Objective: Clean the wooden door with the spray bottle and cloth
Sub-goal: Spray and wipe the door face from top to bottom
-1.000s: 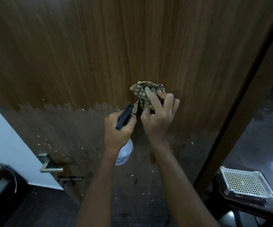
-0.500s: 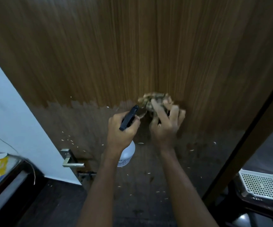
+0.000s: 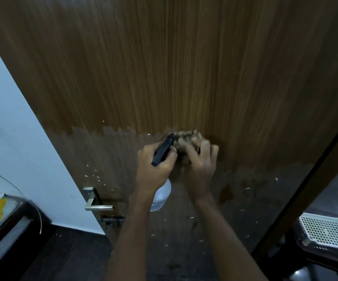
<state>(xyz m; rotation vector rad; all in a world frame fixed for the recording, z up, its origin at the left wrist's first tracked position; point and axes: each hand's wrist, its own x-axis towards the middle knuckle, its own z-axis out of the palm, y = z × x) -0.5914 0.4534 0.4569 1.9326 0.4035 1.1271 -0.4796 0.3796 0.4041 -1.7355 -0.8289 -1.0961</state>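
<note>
A single head-worn wide-angle view looks forward and down, close against a wooden door point(image 3: 164, 67) that fills most of the frame; both forearms reach in from the bottom edge; a white wall point(image 3: 22, 149) lies at left, dark floor along the bottom.

The wooden door point(image 3: 164, 67) was brown up top and darker (it looked wet) below. A bunched cloth point(image 3: 186, 136) pressed against it, beside the white spray bottle point(image 3: 162, 194).
</note>
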